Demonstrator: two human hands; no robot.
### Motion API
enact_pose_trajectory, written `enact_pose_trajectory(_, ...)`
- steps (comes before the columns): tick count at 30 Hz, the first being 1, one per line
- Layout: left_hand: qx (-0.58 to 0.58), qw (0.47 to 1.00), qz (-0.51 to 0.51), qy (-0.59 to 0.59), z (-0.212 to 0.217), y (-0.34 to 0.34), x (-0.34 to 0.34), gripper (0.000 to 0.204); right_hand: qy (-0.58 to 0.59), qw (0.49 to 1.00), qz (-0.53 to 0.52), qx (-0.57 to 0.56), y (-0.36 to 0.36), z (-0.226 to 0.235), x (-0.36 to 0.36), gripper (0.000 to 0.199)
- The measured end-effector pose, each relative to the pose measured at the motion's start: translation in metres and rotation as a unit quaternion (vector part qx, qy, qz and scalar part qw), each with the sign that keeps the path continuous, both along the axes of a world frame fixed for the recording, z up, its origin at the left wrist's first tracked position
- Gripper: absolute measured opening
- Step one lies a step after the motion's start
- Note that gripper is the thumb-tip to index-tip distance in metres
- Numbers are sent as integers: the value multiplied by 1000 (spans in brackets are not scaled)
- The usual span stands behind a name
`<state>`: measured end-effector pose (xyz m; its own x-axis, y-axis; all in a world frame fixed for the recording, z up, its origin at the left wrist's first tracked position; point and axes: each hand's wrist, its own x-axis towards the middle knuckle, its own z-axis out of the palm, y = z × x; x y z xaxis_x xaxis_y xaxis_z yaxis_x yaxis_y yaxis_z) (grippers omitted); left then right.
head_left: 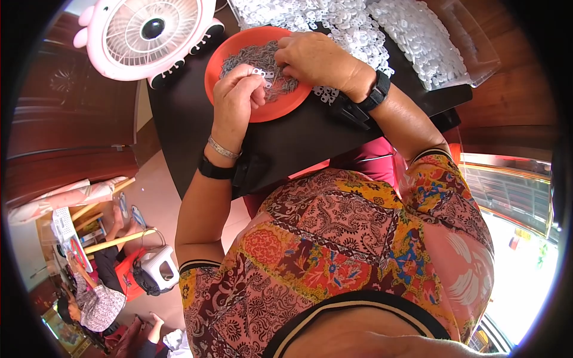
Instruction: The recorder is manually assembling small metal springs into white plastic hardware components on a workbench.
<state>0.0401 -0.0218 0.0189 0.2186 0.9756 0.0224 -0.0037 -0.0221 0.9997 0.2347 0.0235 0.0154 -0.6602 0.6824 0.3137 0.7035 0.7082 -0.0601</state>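
Observation:
Over an orange-red bowl, my left hand is closed, pinching small white plastic pieces with holes in them between thumb and fingers. Many small grey parts lie heaped in the bowl; their exact kind is too small to tell. My right hand hangs at the bowl's right side, fingers bent together and pointing toward the grey parts. Whatever its fingertips hold is hidden. Loose white plastic pieces spread over the table just beyond and beside my right hand.
A pink fan stands left of the bowl on the dark table. At the far right is a clear bin full of white pieces. People sit at the lower left, near a white stool.

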Motion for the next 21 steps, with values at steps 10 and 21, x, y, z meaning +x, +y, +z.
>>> enact_pose_trajectory(10,-4,1000,-2,-1,1,0,-1,17,3,999,-5,-50,0,5,1,9)
enact_pose_trajectory(21,-16,1000,2,-8,-1,1,-1,13,-8,999,-22,-38,2,-1,-4,9)
